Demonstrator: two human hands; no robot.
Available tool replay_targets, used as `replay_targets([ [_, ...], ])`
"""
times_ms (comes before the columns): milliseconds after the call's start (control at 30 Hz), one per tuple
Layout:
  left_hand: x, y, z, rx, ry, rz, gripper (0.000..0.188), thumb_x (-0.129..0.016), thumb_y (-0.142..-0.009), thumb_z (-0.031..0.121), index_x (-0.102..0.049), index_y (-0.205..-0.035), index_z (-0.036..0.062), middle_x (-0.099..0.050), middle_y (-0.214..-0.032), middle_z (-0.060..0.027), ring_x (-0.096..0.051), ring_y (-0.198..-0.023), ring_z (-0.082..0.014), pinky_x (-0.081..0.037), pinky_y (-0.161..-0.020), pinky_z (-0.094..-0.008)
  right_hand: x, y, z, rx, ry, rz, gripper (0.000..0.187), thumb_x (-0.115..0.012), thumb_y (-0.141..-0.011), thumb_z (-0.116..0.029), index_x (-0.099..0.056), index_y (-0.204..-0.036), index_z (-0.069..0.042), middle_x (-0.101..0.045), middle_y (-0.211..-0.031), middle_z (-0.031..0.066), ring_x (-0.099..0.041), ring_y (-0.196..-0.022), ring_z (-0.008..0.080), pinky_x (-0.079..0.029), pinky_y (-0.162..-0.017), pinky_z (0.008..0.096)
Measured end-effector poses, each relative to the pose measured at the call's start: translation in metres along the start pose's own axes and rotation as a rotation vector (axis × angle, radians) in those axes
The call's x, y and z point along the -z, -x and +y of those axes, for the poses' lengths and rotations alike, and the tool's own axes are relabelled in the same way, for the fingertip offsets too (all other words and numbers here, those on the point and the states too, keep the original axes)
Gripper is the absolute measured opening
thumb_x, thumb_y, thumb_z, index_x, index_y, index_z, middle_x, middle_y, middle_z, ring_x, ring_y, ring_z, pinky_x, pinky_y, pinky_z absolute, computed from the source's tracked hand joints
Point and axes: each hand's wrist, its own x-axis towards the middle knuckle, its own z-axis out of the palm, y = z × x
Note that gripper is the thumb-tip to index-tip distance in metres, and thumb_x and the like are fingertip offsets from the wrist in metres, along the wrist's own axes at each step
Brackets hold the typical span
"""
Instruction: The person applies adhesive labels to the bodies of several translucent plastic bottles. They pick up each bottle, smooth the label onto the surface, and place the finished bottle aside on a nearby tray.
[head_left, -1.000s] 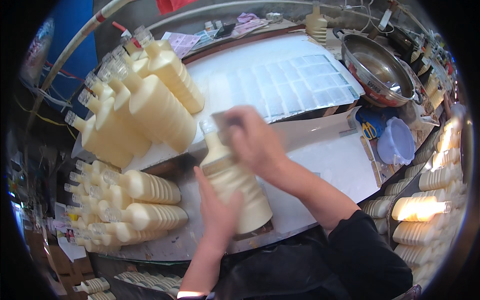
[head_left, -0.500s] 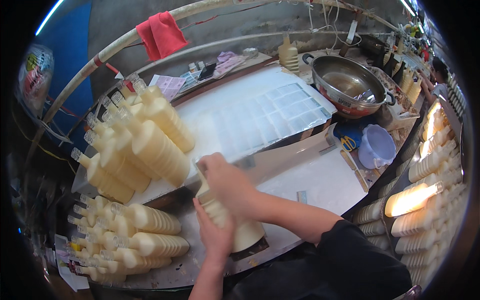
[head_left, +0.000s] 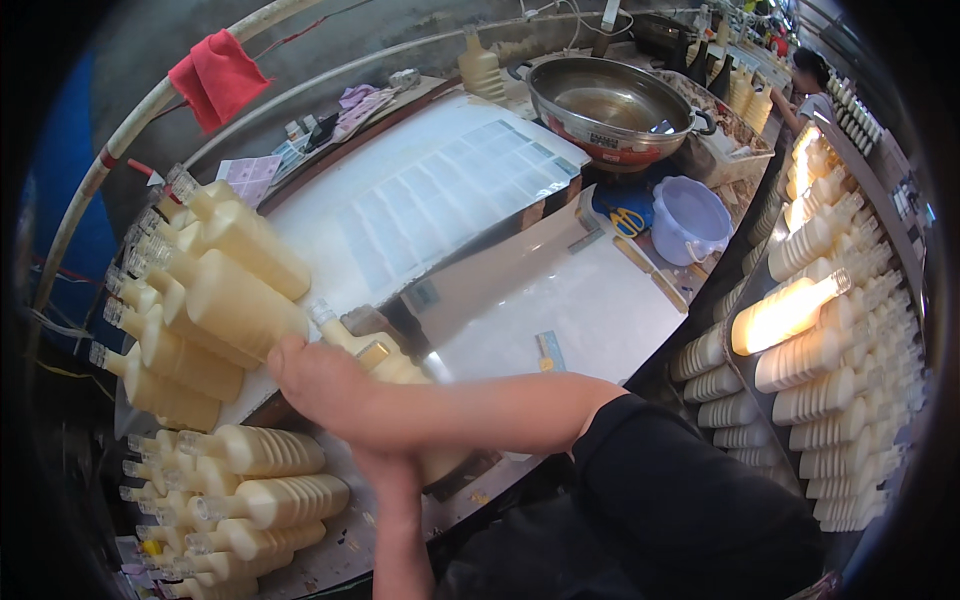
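Note:
In front of me a cream ribbed bottle (head_left: 405, 372) lies tilted on the table, its clear threaded neck pointing away to the left. A small gold label (head_left: 373, 354) shows near its shoulder. My left hand (head_left: 388, 462) is at this bottle, with its fingers hidden behind my right forearm. Crossing over it, my right hand (head_left: 320, 385) reaches left to the lower end of a cream bottle (head_left: 240, 305) in the stacked group. Its fingers are bent and partly hidden, so their grip does not show.
More cream bottles (head_left: 275, 500) lie at the lower left, and many fill the rack (head_left: 810, 360) on the right. A sheet of labels (head_left: 470, 190) covers the white board. Beyond are a metal pan (head_left: 610, 140), a lilac bucket (head_left: 690, 215) and yellow-handled scissors (head_left: 627, 221). Another person (head_left: 808, 90) works far right.
My right hand has left the bottle in front of me and swung left to the stacked bottles. The gold label now shows on the front bottle. The view has shifted to the right.

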Motion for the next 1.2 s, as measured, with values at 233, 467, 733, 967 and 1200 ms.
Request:
replay_targets([
  [233,-0.003,-0.009,0.015,-0.062,-0.130,0.046,0.090,-0.066,-0.095,0.049,-0.024,-0.163,0.0091,-0.042,-0.151,-0.0248,-0.045,-0.137,-0.0383,-0.034,-0.115,-0.0449,0.029,0.012,0.068,-0.271,-0.586,-0.079,0.028,-0.054,-0.095,-0.011,-0.046,-0.119,0.000,-0.056,-0.102,0.0265,-0.065,-0.079,0.0461,-0.055,-0.075,0.0518],
  [467,0.000,-0.011,0.027,0.058,-0.141,0.021,0.092,-0.065,-0.089,0.030,-0.018,-0.165,0.0054,-0.040,-0.153,-0.0265,-0.044,-0.138,-0.0376,-0.032,-0.118,-0.0435,0.032,0.031,0.106,-0.422,-0.641,-0.025,0.029,-0.052,-0.097,-0.009,-0.058,-0.124,-0.003,-0.058,-0.125,0.0229,-0.059,-0.114,0.0424,-0.049,-0.098,0.0469],
  [733,-0.002,-0.008,0.017,0.070,-0.070,0.058,0.102,-0.070,-0.089,0.039,-0.012,-0.163,-0.0002,-0.042,-0.151,-0.0252,-0.046,-0.137,-0.0337,-0.035,-0.116,-0.0424,0.035,0.036,0.111,-0.298,-0.791,0.109,0.028,-0.052,-0.101,-0.006,-0.049,-0.128,0.000,-0.056,-0.123,0.0224,-0.060,-0.110,0.0403,-0.048,-0.096,0.0446],
  [967,-0.002,-0.007,0.015,0.074,-0.037,0.064,0.105,-0.072,-0.088,0.040,-0.012,-0.163,-0.0014,-0.042,-0.151,-0.0254,-0.047,-0.137,-0.0333,-0.036,-0.115,-0.0424,0.019,0.041,0.122,-0.302,-0.662,0.073,0.030,-0.053,-0.101,-0.007,-0.048,-0.130,0.000,-0.058,-0.124,0.0229,-0.059,-0.114,0.0410,-0.048,-0.098,0.0446],
  [1200,-0.003,-0.009,0.021,0.128,-0.077,0.065,0.105,-0.074,-0.086,0.039,-0.013,-0.163,0.0003,-0.046,-0.148,-0.0253,-0.050,-0.134,-0.0366,-0.038,-0.113,-0.0440,0.081,0.040,0.088,-0.272,-0.793,-0.069,0.028,-0.062,-0.093,-0.006,-0.062,-0.122,-0.007,-0.067,-0.114,0.0158,-0.067,-0.109,0.0339,-0.053,-0.094,0.0399],
])
